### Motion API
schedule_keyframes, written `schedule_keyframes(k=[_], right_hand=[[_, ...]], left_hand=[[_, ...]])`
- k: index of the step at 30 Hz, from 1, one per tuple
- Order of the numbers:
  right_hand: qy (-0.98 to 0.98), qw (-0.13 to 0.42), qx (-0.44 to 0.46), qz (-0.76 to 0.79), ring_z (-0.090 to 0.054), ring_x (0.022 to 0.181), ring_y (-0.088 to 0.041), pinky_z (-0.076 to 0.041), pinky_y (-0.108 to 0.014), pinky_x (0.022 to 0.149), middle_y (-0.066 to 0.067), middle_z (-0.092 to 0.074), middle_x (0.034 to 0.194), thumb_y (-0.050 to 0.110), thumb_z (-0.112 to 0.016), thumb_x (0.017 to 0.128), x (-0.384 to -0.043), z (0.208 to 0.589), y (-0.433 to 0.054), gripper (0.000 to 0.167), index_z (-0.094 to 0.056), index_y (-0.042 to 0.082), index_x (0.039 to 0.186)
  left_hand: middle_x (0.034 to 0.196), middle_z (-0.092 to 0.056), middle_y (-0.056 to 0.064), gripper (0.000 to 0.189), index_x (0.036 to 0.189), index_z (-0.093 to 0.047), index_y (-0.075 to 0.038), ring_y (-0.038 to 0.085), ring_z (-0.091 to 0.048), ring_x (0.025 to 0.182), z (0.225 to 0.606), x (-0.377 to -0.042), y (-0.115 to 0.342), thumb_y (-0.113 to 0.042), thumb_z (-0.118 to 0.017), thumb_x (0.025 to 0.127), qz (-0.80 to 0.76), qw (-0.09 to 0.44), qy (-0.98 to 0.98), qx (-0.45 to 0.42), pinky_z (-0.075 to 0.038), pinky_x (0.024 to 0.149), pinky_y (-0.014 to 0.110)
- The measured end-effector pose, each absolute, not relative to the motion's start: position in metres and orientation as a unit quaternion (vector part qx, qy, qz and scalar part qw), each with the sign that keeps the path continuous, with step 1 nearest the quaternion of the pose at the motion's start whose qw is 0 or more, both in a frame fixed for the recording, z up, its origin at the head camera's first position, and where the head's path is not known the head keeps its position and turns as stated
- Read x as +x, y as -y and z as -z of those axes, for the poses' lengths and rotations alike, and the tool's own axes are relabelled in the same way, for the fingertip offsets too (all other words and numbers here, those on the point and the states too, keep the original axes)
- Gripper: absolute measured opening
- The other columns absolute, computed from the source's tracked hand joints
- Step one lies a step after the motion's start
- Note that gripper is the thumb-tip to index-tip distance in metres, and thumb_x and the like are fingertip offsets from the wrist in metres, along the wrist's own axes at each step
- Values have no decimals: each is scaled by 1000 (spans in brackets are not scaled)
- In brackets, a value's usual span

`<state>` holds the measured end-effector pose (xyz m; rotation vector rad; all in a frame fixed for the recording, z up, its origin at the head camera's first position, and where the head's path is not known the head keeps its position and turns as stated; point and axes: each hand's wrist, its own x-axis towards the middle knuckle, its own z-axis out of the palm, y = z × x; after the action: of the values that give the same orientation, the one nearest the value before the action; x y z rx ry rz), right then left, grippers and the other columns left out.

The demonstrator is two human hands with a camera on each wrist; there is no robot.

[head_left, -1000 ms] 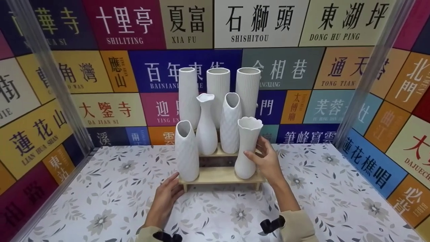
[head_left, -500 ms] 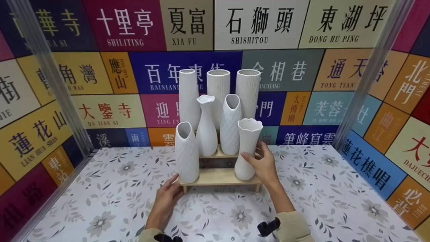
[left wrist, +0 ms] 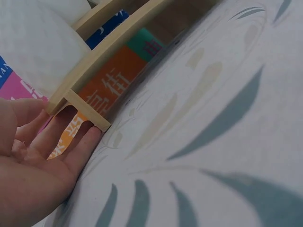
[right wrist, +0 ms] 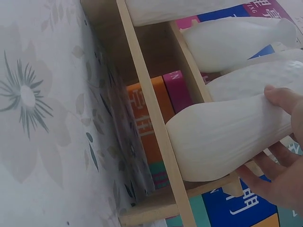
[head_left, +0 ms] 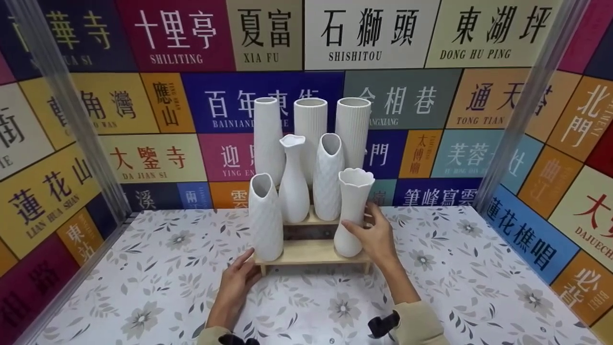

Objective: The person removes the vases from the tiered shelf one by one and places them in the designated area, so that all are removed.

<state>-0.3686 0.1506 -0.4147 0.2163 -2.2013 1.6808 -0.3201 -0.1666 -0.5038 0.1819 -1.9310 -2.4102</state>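
A wooden tiered stand [head_left: 306, 254] bears several white vases. At the right end of its lowest step stands a white vase with a scalloped rim [head_left: 353, 211], upright. My right hand [head_left: 378, 235] holds this vase, thumb on the front and fingers round the far side; the right wrist view shows the vase's base [right wrist: 203, 146] on the step. My left hand [head_left: 234, 282] is at the stand's front left corner, fingertips touching the wooden leg [left wrist: 85, 109]. Just above it stands a slant-mouthed textured vase [head_left: 266, 220].
On the middle step are a narrow-necked vase [head_left: 294, 182] and another slant-mouthed vase [head_left: 329, 179]. Behind them rise three tall vases, one a ribbed cylinder [head_left: 354, 129]. The table has a floral cover [head_left: 143, 268], with sign-printed walls [head_left: 402, 38] around its back and sides.
My right hand has shifted slightly left and down on the scalloped vase, which stays in place. My left hand and the stand look nearly unchanged.
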Motion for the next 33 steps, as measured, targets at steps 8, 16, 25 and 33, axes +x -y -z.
schedule_keyframes(k=[8,16,25,33], right_hand=[[782,217,80,-578,-64,118,-33,-57,-47,97,-17,-65,133,27,-86,80,-367,407,-157,69,-57,10,140],[792,238,89,-555,-61,122,-30,-56,-47,100,-17,-62,135,28,-86,80,-362,382,-188,77,-50,7,145],[809,233,63,-535,-57,121,-34,-54,-52,99,-22,-54,135,33,-82,84,-377,372,-234,86,-31,7,149],[820,229,27,-524,-53,129,-36,-49,-57,105,-21,-52,143,42,-80,85,-397,373,-270,90,-29,12,153]], left_hand=[[154,-41,29,49,154,-38,-4,38,-48,139,503,-319,168,-18,-46,107,779,22,625,50,-50,111,42],[154,-43,26,50,153,-40,-6,31,-54,134,505,-319,170,-20,-49,106,768,23,637,59,-53,108,39],[154,-41,27,51,153,-39,-5,36,-51,137,505,-319,171,-20,-50,106,776,24,628,56,-49,112,42],[155,-42,25,51,152,-41,-7,37,-51,137,502,-320,169,-24,-51,105,770,23,634,68,-48,113,42]])
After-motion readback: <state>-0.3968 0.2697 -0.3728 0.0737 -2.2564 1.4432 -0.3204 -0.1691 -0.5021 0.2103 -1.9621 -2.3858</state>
